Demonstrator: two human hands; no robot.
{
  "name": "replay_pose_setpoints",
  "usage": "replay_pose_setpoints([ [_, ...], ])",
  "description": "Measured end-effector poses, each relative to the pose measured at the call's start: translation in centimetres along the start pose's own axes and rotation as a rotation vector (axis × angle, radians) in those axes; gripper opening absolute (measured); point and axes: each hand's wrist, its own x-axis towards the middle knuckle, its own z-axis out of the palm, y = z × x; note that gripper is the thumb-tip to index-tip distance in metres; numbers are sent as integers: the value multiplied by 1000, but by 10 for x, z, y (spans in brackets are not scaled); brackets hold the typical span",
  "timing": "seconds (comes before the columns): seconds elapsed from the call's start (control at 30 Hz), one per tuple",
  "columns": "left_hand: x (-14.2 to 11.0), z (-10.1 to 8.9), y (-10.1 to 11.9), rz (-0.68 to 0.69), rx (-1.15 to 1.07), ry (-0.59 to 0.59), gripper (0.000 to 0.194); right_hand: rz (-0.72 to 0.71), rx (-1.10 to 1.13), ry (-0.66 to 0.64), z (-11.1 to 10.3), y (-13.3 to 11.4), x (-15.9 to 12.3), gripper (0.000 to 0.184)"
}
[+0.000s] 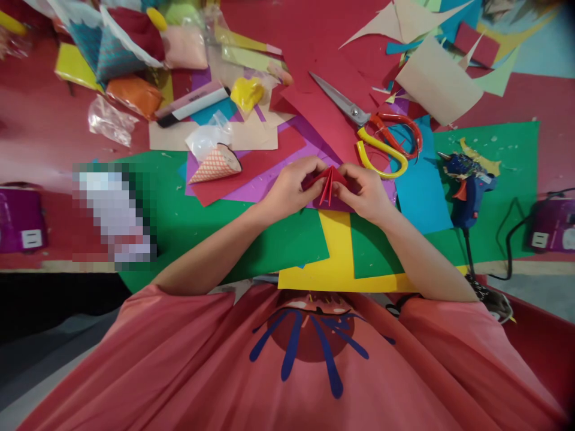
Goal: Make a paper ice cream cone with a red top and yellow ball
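Observation:
A small piece of folded red paper [329, 182] is pinched between both hands near the middle of the table, its creases fanning down from a pointed top. My left hand [297, 184] is closed on its left side, fingers curled behind and thumb in front. On the right side, my right hand [363, 190] grips it the same way. Beneath them lie purple paper [251, 182] and a yellow sheet [338, 230]. Just beyond my right hand rest large scissors [359, 117] with one red and one yellow handle, blades pointing up and left.
A blue glue gun [469, 188] with a cord lies at right on green paper [516, 155]. At left are a checkered paper cone [218, 164], a marker [193, 105], bagged yellow clay [247, 94] and a stuffed piece [110, 45]. Cut beige paper [440, 81] sits at upper right.

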Motion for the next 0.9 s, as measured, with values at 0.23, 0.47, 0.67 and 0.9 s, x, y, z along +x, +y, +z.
replay_pose_setpoints([
  [0.23, 1, -1, -6, -39, -41, -57, 23, 85, 124, 16, 2, 3, 2, 45],
  [0.47, 2, 1, -9, 12, -7, -37, 20, 92, 138, -27, -1, 8, 2, 49],
  [0.67, 2, 1, -9, -33, -49, -45, 21, 87, 50, -39, -1, 12, 2, 54],
  [0.9, 2, 1, -12, -21, -14, -50, 17, 55, 0, -39, -1, 12, 1, 44],
])
